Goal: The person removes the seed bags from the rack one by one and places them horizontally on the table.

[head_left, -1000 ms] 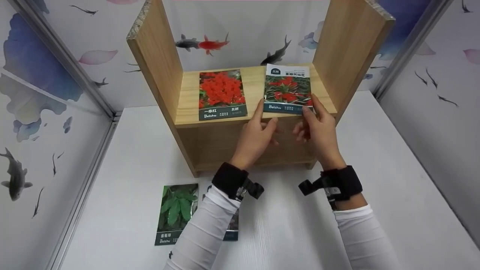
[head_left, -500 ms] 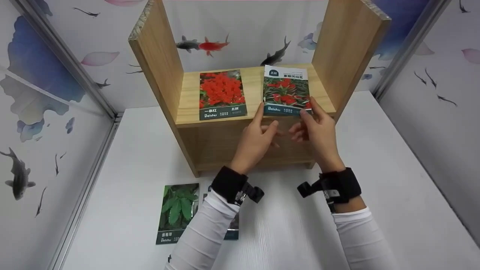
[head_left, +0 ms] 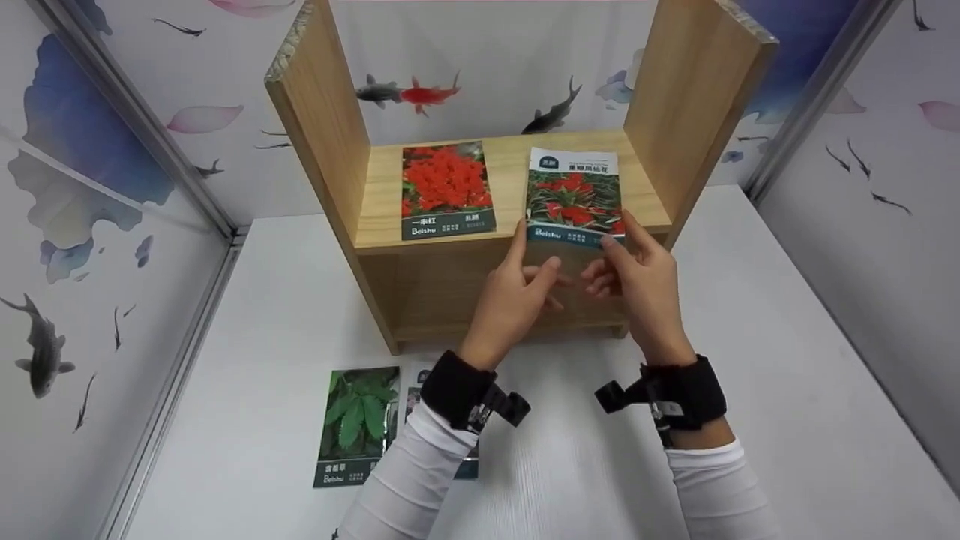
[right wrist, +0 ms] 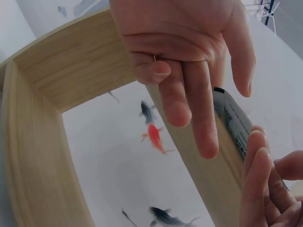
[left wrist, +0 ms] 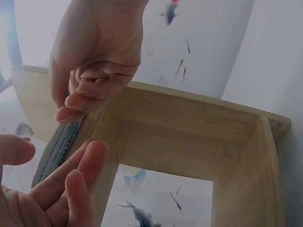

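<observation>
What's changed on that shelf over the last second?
The white-topped packet has come toward the person, its lower edge now past the front edge of the upper shelf; the left hand and right hand drew back with it. No hold visibly gained or released. The red-flowered packet on the left and green-leaf packet below stayed put.

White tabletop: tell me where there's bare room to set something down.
Bare: between the right sleeve and right wall panel; between the left wall panel and the leaf-print Beishu packet. Crowded: beneath the left sleeve, which partly hides a second packet.
</observation>
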{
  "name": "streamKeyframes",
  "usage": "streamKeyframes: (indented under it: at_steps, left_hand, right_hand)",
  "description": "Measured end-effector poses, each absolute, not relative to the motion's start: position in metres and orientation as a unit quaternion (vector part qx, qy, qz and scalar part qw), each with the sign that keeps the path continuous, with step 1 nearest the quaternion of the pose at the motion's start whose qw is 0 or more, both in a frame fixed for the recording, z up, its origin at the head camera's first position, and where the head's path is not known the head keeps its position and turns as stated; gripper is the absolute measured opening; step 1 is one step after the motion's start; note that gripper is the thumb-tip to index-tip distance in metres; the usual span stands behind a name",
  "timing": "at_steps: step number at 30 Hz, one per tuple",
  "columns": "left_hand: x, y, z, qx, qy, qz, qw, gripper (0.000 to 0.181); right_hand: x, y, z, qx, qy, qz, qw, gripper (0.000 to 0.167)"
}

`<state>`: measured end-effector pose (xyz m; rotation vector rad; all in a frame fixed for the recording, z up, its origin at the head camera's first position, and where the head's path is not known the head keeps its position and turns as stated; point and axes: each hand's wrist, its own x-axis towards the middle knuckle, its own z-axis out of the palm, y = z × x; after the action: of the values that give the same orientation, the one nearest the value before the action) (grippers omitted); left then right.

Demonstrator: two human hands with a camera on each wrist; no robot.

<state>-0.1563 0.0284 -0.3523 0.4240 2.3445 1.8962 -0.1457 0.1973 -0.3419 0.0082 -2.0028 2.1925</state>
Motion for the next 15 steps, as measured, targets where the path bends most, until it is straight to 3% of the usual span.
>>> streamKeyframes:
  at_steps: [15]
  left_hand:
    - [-0.13, 0.021, -0.351, 0.148, 0.748, 0.645, 0.048, 0.071]
  right_hand:
    - [-0.134, 0.195, -0.351, 0.003, -0.65, 0.754, 0.095, 0.062]
